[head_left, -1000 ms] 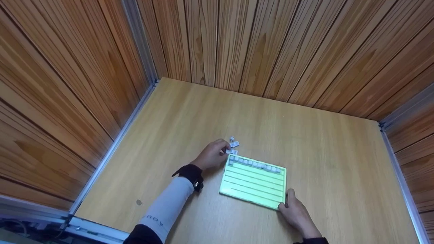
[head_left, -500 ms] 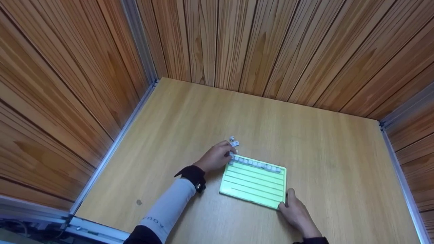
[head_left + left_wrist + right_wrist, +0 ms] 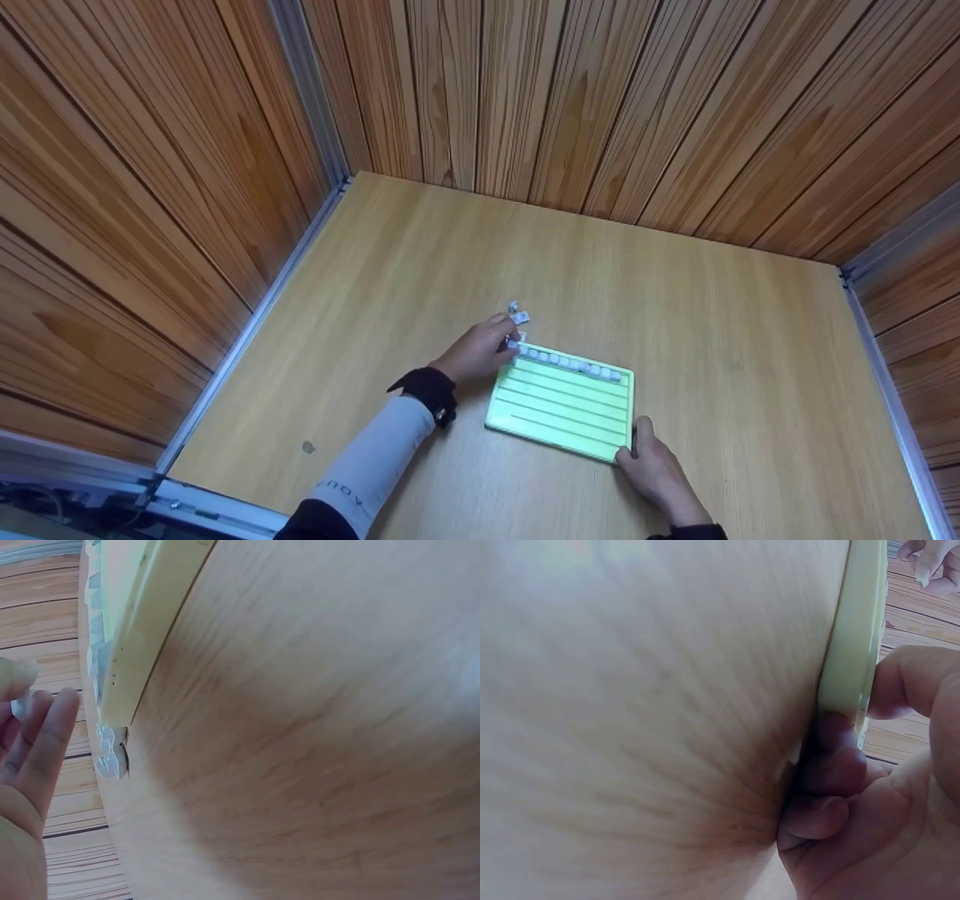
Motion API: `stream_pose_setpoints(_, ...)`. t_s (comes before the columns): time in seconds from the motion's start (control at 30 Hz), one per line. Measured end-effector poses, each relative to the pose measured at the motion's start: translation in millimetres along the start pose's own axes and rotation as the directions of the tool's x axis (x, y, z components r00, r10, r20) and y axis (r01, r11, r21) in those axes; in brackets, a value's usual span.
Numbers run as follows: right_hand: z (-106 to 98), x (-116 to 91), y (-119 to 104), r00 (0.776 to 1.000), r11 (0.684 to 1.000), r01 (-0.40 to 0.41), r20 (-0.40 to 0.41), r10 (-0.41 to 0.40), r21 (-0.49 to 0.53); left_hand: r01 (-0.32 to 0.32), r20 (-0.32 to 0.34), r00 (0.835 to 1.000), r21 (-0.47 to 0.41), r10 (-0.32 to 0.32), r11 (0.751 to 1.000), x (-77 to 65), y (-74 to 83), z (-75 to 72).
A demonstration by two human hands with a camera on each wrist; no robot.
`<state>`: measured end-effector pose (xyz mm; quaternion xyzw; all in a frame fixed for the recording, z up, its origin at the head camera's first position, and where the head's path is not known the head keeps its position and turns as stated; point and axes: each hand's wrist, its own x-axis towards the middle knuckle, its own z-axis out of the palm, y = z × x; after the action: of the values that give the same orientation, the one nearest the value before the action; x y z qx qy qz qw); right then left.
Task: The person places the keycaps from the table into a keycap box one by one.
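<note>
A light green tray [image 3: 559, 414] with raised parallel ridges lies on the table. A row of small white cube-like pieces [image 3: 564, 361] fills most of its far channel. My left hand [image 3: 480, 348] is over the tray's far left corner, thumb and fingertips pinching a small white piece [image 3: 22, 703], mostly covered by the fingers. At the near right corner, my right hand [image 3: 654, 469] grips the tray, with the thumb [image 3: 907, 682] on its upper edge and the other fingers curled low against its side.
Several loose white pieces [image 3: 519, 318] lie on the wooden table [image 3: 720, 360] just beyond the tray's far left corner. Wood-panelled walls [image 3: 562, 105] with metal edge rails enclose the table at the back and sides.
From the loose pieces, my left hand has moved slightly right and toward me, over the tray's corner, with a white piece in its fingertips. The right hand and tray stay put.
</note>
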<state>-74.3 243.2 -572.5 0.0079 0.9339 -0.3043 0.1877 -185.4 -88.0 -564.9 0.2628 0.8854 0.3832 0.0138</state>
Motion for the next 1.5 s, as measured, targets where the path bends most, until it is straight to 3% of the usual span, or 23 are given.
stream_pose_setpoints(0.43,-1.3,-0.5,0.5,1.0,1.0,0.006,-0.011,-0.006,-0.014,-0.017,0.042,0.999,0.026,0.015,1.0,1.0,2.3,0.1)
stream_pose_setpoints(0.6,-1.4,-1.5,0.4,1.0,1.0,0.018,-0.025,-0.019,-0.016,-0.019,0.063,0.998,0.079,0.014,0.997,0.8,3.9,1.1)
stream_pose_setpoints(0.93,-1.1,-0.3,0.7,1.0,1.0,0.015,-0.018,-0.015,0.003,-0.112,0.09,0.991,0.155,0.099,0.981,3.6,5.8,9.0)
stream_pose_setpoints(1.23,0.3,-0.8,0.6,1.0,1.0,0.015,-0.018,-0.015,0.003,-0.201,0.097,0.979,0.278,0.181,0.939,8.3,8.7,20.7)
stream_pose_setpoints(1.5,-0.5,-1.2,1.1,1.0,1.0,0.013,-0.018,-0.013,0.015,-0.231,0.076,0.973,0.35,0.218,0.908,11.7,4.1,24.5)
